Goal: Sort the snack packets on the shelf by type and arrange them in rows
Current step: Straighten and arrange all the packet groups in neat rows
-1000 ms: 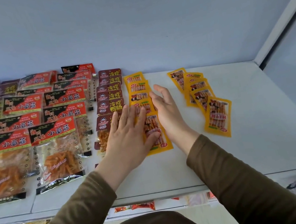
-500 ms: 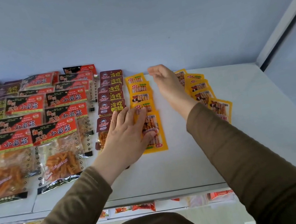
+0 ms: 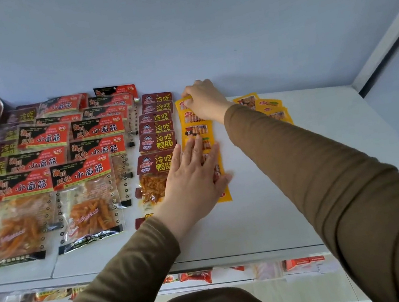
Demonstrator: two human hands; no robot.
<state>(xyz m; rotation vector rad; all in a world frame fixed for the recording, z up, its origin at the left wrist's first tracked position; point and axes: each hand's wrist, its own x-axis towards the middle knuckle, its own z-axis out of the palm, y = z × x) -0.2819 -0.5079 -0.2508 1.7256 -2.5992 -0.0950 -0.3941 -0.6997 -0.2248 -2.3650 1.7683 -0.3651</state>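
1. Head view is looking down on a white shelf (image 3: 290, 188) under a pale blue wall, with both brown-sleeved arms reaching in from the bottom of the frame.
2. Left hand (image 3: 192, 178) is lying flat, fingers straight and slightly spread, pressing the nearest packets of the yellow packet row (image 3: 196, 131) at the centre of the frame.
3. Right hand (image 3: 203, 100) is reaching to the far end of that row, by the wall; its fingers are curling down and pinching the top edge of the farthest yellow packet (image 3: 181, 102).
4. Just left of that row, a column of maroon packets (image 3: 159, 141) is lying nearly edge to edge with it, and red-and-black packets (image 3: 77, 175) are filling the left of the frame in overlapping rows.
5. A second group of yellow packets (image 3: 268, 108) is sitting at centre right, partly hidden behind the right sleeve.
6. Bare shelf is stretching from the yellow row to the right wall and forward to the front edge, giving open room on that side.
7. Compared with half a second ago, the right hand is sitting lower and further left, now on the packet rather than hovering beside the row; the left hand is staying flat on the near packets.
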